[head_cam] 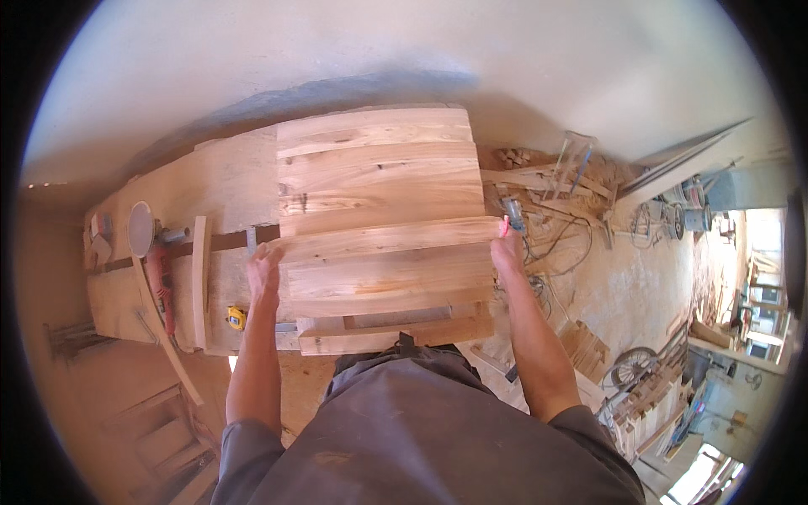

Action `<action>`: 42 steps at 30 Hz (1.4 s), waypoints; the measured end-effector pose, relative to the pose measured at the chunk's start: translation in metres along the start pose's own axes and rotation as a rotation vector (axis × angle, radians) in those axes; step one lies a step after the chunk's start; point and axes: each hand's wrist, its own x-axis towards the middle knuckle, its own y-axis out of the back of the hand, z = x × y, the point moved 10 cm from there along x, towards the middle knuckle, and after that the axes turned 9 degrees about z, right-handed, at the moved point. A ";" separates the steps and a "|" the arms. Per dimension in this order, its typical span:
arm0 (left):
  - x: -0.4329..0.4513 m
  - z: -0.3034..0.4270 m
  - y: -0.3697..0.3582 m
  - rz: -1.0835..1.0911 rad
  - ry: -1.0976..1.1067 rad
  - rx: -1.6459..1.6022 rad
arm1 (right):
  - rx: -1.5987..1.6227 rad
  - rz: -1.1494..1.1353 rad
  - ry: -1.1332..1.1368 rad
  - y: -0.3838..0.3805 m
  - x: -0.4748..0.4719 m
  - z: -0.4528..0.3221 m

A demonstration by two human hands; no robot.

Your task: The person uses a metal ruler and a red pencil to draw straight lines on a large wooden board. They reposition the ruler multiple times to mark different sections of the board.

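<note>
Several planed wooden boards [379,170] lie side by side on a workbench before me. One board [391,240] spans between my hands in the middle of the row. My left hand [266,255] grips its left end. At the right end, my right hand [507,249] holds it, with a small pink-red object [504,226] at the fingers, perhaps a marking pencil. Nearest my waist, another wooden board [391,336] lies across the bench, with a gap behind part of it. A yellow tape measure [237,317] rests left of my left forearm.
On the bench's left lie a red angle grinder or polisher [160,278] with a round disc [140,228], a short wooden piece [201,281] and a long strip [165,334]. Timber scraps [555,183], cables and a wheel [634,366] occupy the floor at right. A wall [379,44] stands behind the bench.
</note>
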 end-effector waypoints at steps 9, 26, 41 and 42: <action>0.062 -0.001 -0.012 0.020 -0.027 0.146 | -0.079 -0.013 -0.151 -0.009 0.055 0.003; 0.196 0.194 -0.221 -0.166 -0.831 0.687 | -0.367 0.086 0.943 -0.176 0.199 -0.219; 0.163 0.189 -0.220 -0.135 -0.903 0.723 | -0.367 0.055 0.898 -0.162 0.177 -0.202; 0.163 0.183 -0.223 -0.170 -0.873 0.731 | -0.383 0.034 0.890 -0.164 0.177 -0.199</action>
